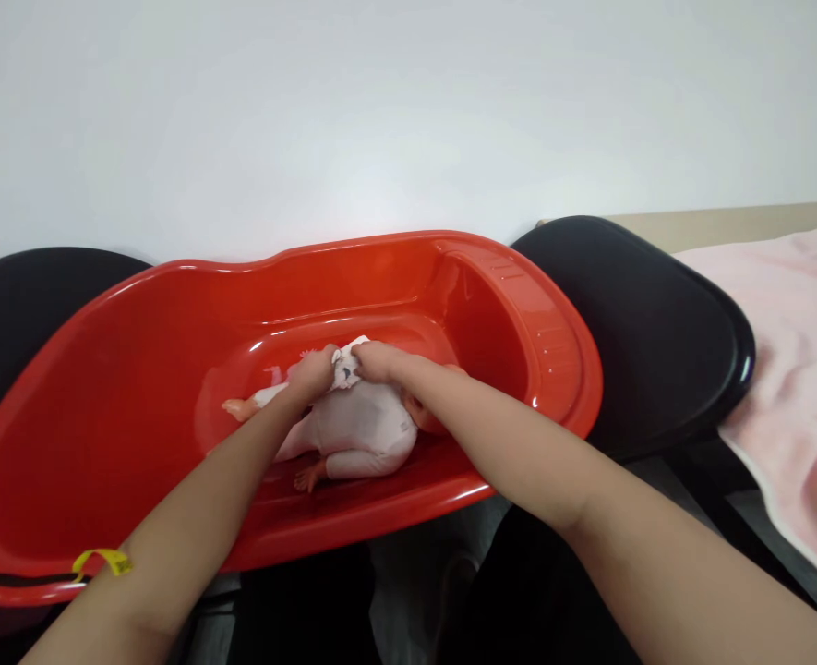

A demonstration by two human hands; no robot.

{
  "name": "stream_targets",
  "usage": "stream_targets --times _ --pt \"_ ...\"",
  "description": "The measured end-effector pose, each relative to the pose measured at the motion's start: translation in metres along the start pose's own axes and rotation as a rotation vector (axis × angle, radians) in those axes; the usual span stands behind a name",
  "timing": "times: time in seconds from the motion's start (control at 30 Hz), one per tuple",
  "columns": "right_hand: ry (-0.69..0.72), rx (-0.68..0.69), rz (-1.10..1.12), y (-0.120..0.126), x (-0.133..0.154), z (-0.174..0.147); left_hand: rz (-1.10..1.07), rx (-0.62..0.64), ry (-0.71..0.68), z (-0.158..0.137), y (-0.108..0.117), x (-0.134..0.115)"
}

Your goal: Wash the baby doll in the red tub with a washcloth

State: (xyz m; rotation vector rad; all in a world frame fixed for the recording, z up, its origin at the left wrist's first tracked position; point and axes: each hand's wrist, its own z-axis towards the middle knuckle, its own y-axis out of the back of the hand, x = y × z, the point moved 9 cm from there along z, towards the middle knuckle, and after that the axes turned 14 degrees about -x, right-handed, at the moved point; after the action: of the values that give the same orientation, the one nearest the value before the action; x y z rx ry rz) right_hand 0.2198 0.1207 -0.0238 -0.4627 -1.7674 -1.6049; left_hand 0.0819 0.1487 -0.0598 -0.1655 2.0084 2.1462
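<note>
A baby doll [363, 425] in pale long-sleeved clothes lies inside a red baby bathtub [96, 397], its head towards the right and mostly behind my right forearm. One bare foot and one small hand of the doll show at the left and below. On the doll's chest, my left hand [315, 369] pinches the printed front of the shirt [345, 371]. Close beside it, my right hand [375, 361] grips the same cloth, which bunches up between the two. The fingertips are partly hidden in the fabric.
Black chairs [650, 332] flank the tub, one at each end. A pink blanket [788, 323] drapes over a light surface at the right. Behind the tub rises a white wall [380, 120]. A yellow tag [103, 561] hangs at the tub's near left rim.
</note>
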Motion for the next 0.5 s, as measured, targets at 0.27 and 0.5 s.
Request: stream_targets --times 0.27,0.5 --pt "0.052 -0.091 -0.082 0.003 -0.002 0.028 0.094 -0.046 0.063 -0.005 0.008 0.0" --pt "0.032 -0.095 -0.093 0.006 -0.005 0.022 0.091 -0.08 0.156 -0.003 0.013 0.022"
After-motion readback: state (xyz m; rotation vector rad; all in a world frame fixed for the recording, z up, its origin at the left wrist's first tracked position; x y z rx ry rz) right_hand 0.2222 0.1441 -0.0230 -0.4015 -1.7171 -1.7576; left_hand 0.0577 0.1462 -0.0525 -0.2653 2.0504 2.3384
